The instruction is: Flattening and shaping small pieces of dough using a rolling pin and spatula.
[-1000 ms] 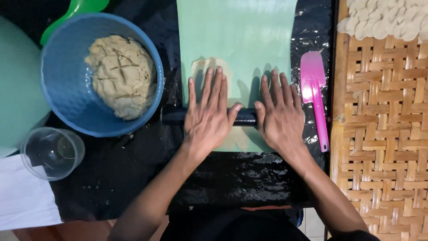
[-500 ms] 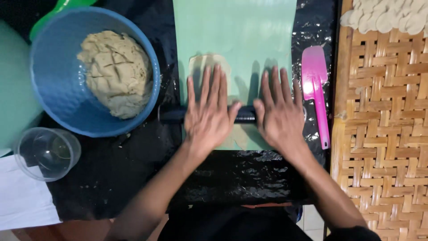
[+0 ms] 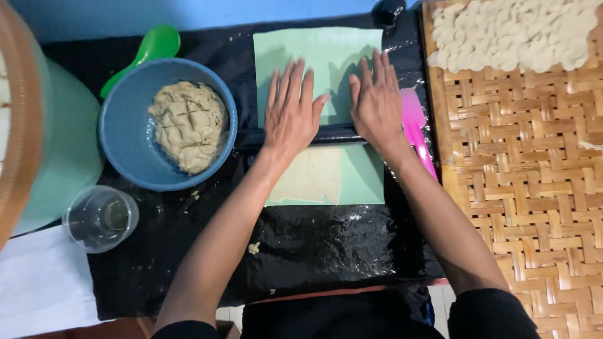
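The left hand [image 3: 292,113] and right hand [image 3: 377,103] lie flat and open, gripping nothing, on the black rolling pin [image 3: 336,134] across the green mat [image 3: 317,56], flattened dough [image 3: 311,179] toward its near edge.

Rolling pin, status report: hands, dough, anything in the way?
Left hand and right hand flat, open on black rolling pin. Flattened dough sheet on green mat, nearer than pin. Pink spatula beside right hand.

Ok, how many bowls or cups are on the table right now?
2. A blue bowl holding dough sits left of the left hand; a clear cup stands below it. Others may lie outside the view.
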